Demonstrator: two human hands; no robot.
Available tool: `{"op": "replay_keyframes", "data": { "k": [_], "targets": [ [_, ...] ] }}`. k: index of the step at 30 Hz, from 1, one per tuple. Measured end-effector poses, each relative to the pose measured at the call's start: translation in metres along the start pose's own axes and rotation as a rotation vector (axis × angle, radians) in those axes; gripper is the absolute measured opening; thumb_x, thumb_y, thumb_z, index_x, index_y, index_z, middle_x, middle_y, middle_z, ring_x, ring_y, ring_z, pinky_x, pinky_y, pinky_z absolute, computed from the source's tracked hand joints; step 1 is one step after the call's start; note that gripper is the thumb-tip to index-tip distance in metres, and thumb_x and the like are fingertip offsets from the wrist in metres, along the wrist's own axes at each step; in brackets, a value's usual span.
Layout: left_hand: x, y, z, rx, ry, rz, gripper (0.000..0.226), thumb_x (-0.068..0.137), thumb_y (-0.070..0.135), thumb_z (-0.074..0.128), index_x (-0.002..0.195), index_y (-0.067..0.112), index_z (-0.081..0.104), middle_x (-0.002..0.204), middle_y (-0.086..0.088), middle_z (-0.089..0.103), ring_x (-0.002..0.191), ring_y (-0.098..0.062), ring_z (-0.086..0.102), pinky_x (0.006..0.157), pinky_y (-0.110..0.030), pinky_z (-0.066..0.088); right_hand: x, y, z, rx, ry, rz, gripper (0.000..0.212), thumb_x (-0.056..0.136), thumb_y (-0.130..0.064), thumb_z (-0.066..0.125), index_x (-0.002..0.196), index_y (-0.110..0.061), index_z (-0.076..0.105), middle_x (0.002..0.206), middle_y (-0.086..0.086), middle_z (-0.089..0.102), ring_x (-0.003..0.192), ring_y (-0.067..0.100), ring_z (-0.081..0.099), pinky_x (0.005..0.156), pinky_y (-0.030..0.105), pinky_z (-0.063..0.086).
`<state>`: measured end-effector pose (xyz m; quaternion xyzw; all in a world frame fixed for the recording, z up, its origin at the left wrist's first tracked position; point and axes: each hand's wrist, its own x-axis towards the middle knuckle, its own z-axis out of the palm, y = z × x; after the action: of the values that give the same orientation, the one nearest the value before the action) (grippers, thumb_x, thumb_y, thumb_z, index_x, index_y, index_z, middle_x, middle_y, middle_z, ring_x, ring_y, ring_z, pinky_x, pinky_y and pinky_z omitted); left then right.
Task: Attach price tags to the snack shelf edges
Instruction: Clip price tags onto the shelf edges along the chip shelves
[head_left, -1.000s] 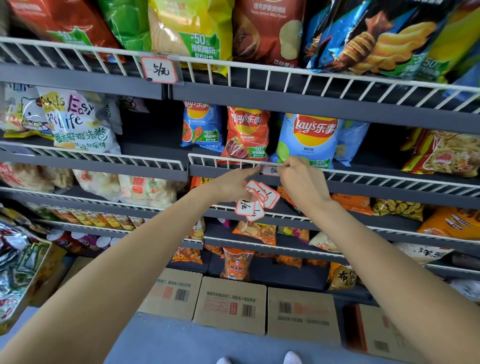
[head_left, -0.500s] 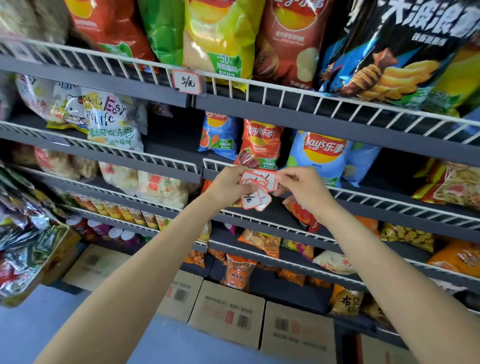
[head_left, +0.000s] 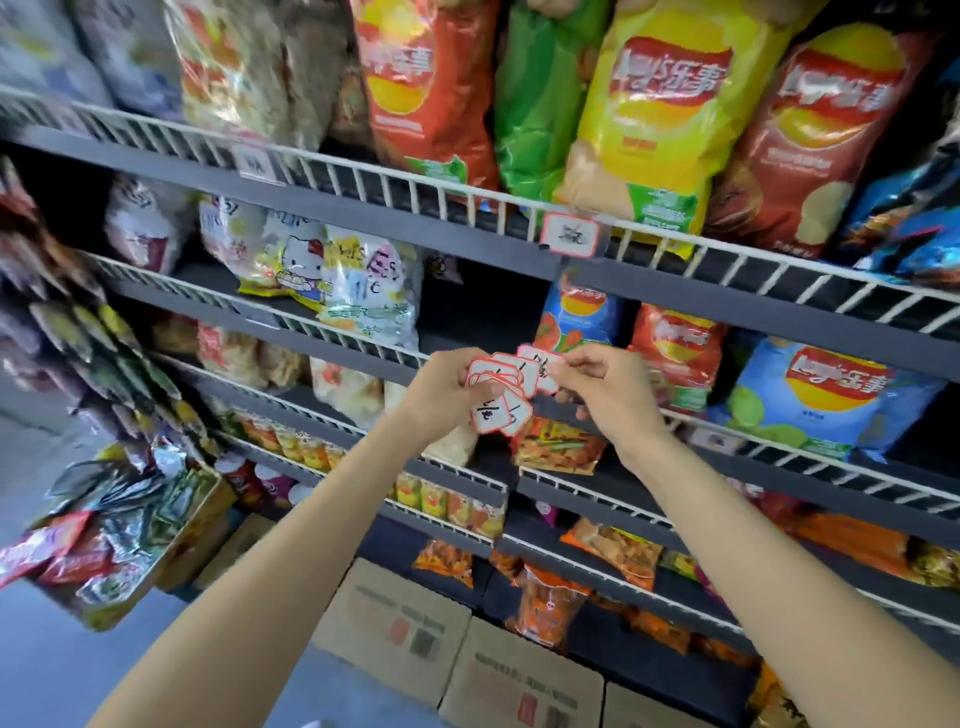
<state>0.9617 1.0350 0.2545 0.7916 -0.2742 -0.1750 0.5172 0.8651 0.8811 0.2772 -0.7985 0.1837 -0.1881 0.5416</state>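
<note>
Grey snack shelves with white wire rails fill the view, packed with crisp bags. At mid-height, in front of them, the left hand (head_left: 441, 387) grips a fanned stack of price tags (head_left: 500, 392), red-bordered white cards with handwriting. The right hand (head_left: 597, 387) meets the fan from the right, its thumb and forefinger pinching the rightmost tag (head_left: 545, 370); it looks about to draw that one free. Both hands hold the tags just near of the rails, apparently touching none.

Nearest open edge is the shelf rail (head_left: 779, 457) just right of and below the right hand, so that hand is the nearer one for placing. One blurred attached tag (head_left: 719, 441) sits on that rail already. Another attached tag (head_left: 570, 235) hangs on the rail above the hands, and a third, blurred tag (head_left: 254, 162) sits far left on the same upper rail.

Between hands and rail nothing intervenes; an orange snack bag (head_left: 558, 447) lies just below. Cardboard boxes (head_left: 400, 618) line the floor.
</note>
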Motion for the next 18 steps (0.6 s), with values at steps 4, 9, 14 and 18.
{"op": "replay_keyframes", "data": {
  "k": [4, 9, 14, 18],
  "targets": [
    [0.015, -0.044, -0.085, 0.108, -0.042, -0.061, 0.01, 0.087, 0.012, 0.063, 0.093, 0.004, 0.065, 0.081, -0.013, 0.07, 0.073, -0.023, 0.063, 0.075, -0.039, 0.051, 0.028, -0.017, 0.074, 0.057, 0.065, 0.052, 0.018, 0.088, -0.002, 0.059, 0.076, -0.015, 0.058, 0.067, 0.0, 0.062, 0.044, -0.001, 0.058, 0.038, 0.015, 0.042],
    [0.036, -0.088, -0.17, 0.242, -0.135, -0.143, 0.026, 0.085, 0.016, 0.065, 0.106, 0.0, 0.063, 0.104, -0.019, 0.068, 0.099, -0.033, 0.063, 0.09, -0.045, 0.048, 0.053, -0.034, 0.159, -0.017, 0.052, 0.085, 0.021, 0.086, 0.003, 0.058, 0.083, -0.017, 0.058, 0.074, 0.011, 0.066, 0.05, 0.006, 0.062, 0.042, 0.017, 0.049],
    [0.052, -0.122, -0.206, 0.288, -0.219, -0.271, 0.034, 0.082, 0.008, 0.067, 0.114, -0.001, 0.058, 0.112, -0.019, 0.066, 0.104, -0.03, 0.062, 0.092, -0.044, 0.049, 0.066, -0.048, 0.211, -0.15, 0.034, 0.073, 0.01, 0.089, -0.004, 0.057, 0.092, -0.012, 0.061, 0.074, 0.006, 0.067, 0.056, 0.007, 0.063, 0.048, 0.02, 0.052],
    [0.056, -0.144, -0.222, 0.261, -0.191, -0.359, 0.065, 0.081, 0.016, 0.07, 0.136, 0.005, 0.038, 0.126, -0.014, 0.057, 0.114, -0.029, 0.056, 0.097, -0.042, 0.047, 0.08, -0.057, 0.232, -0.232, 0.05, 0.043, 0.013, 0.09, -0.005, 0.055, 0.099, -0.009, 0.064, 0.08, 0.007, 0.068, 0.06, 0.007, 0.063, 0.045, 0.017, 0.052]
  ]
}}
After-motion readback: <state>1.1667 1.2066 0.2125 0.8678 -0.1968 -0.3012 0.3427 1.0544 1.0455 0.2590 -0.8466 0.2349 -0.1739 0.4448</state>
